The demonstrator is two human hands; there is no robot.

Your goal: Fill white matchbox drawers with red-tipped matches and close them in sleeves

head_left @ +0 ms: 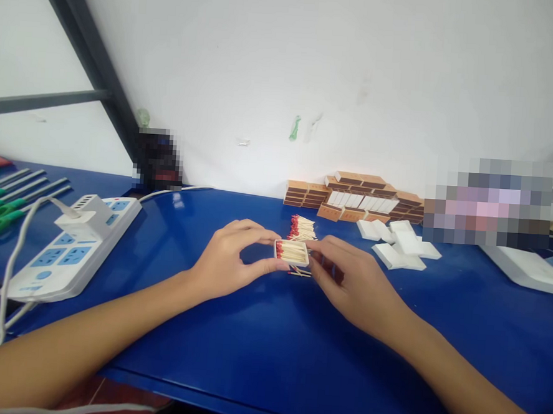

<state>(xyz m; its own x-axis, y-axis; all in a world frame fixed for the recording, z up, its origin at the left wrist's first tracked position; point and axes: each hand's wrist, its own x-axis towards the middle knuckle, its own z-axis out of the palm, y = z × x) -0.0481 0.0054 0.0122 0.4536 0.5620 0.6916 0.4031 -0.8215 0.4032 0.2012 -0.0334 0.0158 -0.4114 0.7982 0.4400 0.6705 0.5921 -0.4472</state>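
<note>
A small white matchbox tray [292, 252] filled with red-tipped matches is held just above the blue table [249, 343]. My left hand [229, 257] pinches its left end between thumb and fingers. My right hand [347, 280] grips its right end, fingers curled. A loose pile of matches [302, 228] lies just behind the tray, and a few stray matches [299, 273] lie under it.
Stacked brown matchbox sleeves and white trays [359, 199] line the wall. Several empty white trays [398, 244] lie to the right. A white power strip [72, 247] with a cable sits at the left, green-handled tools [5, 206] beyond it. A white object [528, 269] lies at far right.
</note>
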